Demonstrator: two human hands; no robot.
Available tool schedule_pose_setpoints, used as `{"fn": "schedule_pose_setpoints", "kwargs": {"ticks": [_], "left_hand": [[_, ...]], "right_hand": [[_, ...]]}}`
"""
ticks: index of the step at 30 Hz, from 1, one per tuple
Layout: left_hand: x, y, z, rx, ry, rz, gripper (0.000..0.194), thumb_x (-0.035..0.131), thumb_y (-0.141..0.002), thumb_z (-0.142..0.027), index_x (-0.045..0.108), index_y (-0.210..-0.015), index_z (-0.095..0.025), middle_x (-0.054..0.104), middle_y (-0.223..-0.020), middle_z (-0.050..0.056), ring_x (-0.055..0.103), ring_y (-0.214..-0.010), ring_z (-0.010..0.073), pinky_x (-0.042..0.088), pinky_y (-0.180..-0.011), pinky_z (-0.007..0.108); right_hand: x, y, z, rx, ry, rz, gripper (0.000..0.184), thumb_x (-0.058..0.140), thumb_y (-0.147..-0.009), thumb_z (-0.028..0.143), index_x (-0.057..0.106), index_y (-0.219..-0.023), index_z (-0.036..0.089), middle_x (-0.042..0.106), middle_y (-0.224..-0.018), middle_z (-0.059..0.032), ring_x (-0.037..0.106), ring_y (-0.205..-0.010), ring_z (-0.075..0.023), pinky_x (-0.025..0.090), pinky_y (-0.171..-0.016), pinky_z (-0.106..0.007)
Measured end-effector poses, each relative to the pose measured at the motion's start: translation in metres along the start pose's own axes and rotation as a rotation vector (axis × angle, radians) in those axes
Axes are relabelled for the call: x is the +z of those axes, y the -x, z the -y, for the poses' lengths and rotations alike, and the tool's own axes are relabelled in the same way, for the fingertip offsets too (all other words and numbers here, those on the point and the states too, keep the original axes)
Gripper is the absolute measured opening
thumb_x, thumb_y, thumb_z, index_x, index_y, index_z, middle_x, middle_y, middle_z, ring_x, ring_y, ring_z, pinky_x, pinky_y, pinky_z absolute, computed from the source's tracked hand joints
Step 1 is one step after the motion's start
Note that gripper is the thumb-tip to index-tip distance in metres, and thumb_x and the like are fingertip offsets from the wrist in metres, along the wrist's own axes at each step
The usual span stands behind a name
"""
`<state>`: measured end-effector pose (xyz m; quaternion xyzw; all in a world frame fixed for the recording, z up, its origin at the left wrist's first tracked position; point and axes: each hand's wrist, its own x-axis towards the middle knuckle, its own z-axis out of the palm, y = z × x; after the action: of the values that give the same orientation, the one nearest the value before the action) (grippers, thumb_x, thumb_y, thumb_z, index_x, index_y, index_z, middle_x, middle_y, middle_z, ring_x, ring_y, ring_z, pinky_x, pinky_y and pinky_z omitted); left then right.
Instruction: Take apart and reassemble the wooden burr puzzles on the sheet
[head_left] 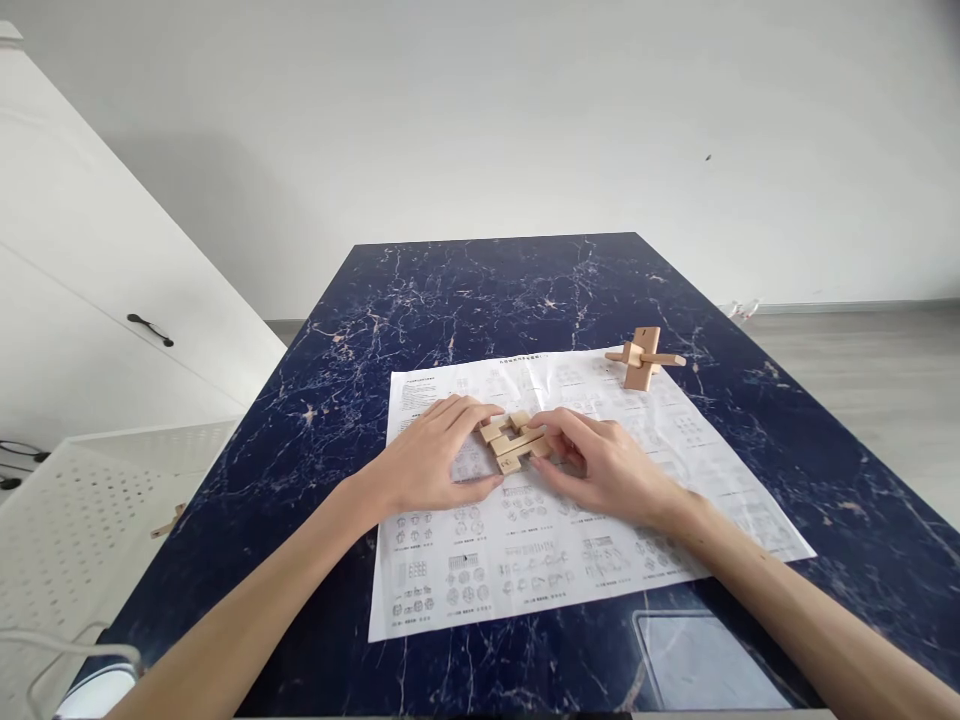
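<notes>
Pale wood puzzle pieces (514, 444) mid-frame, lying flat side by side on white printed sheet (750, 510), notches and gaps showing. Left hand (439, 458) just left of them: thumb and fingers wide apart in a C, index tip at upper-left edge, thumb tip near lower-left edge, not closed on anything. Right hand (604, 460) at right edge of same pieces: fingers curled, thumb and index a little apart with wood between; cannot tell if pinched or merely touched. Sheet creased, spread over near part of dark blue marbled table (465, 300). Wooden cross (641, 372) right of centre, at sheet's upper-right corner, apart from both hands. Light grey rectangle (697, 660) lower right, partly behind right forearm (787, 600). Small wooden part (171, 520) lower left, beside table's left edge, partly hidden. White cabinet (82, 210) with black handle (150, 330) at left.
</notes>
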<state>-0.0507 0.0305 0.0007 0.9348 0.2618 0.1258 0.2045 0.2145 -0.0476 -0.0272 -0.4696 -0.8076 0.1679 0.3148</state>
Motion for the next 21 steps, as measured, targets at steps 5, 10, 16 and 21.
{"fn": "schedule_pose_setpoints", "kwargs": {"ticks": [5,10,16,21], "left_hand": [[0.0017,0.0037,0.0056,0.097,-0.013,-0.023,0.049,0.07,-0.096,-0.036,0.056,-0.14,-0.022,0.066,-0.128,0.01,0.062,-0.119,0.0301,0.05,-0.107,0.05],[0.0025,0.0066,0.0061,0.089,0.014,-0.044,0.038,0.069,-0.098,-0.031,0.058,-0.133,-0.022,0.068,-0.124,0.008,0.063,-0.117,0.0279,0.052,-0.104,0.047],[0.0034,0.0074,0.0055,0.068,0.033,-0.05,0.031,0.067,-0.098,-0.027,0.055,-0.126,-0.022,0.068,-0.121,0.007,0.064,-0.113,0.0268,0.053,-0.101,0.046],[0.0048,0.0073,0.0059,0.057,0.016,-0.061,0.04,0.067,-0.095,-0.025,0.053,-0.132,-0.021,0.066,-0.121,0.008,0.062,-0.11,0.0264,0.053,-0.099,0.046]], "right_hand": [[-0.0009,-0.0018,0.0,-0.043,0.016,0.028,0.025,0.063,-0.103,0.031,0.064,-0.125,0.02,0.06,-0.086,-0.0006,0.053,-0.063,-0.0141,0.041,-0.058,-0.031],[-0.0005,-0.0029,0.0016,-0.047,0.044,0.024,0.024,0.064,-0.104,0.032,0.062,-0.124,0.019,0.061,-0.086,-0.0004,0.053,-0.063,-0.0139,0.039,-0.057,-0.031],[-0.0001,-0.0035,0.0013,-0.043,0.051,0.039,0.016,0.062,-0.107,0.032,0.063,-0.118,0.02,0.06,-0.083,0.0004,0.052,-0.061,-0.0135,0.038,-0.057,-0.031],[-0.0033,-0.0033,0.0002,-0.029,0.053,0.07,0.017,0.063,-0.107,0.033,0.065,-0.117,0.02,0.059,-0.082,0.0008,0.052,-0.061,-0.0135,0.038,-0.058,-0.031]]}}
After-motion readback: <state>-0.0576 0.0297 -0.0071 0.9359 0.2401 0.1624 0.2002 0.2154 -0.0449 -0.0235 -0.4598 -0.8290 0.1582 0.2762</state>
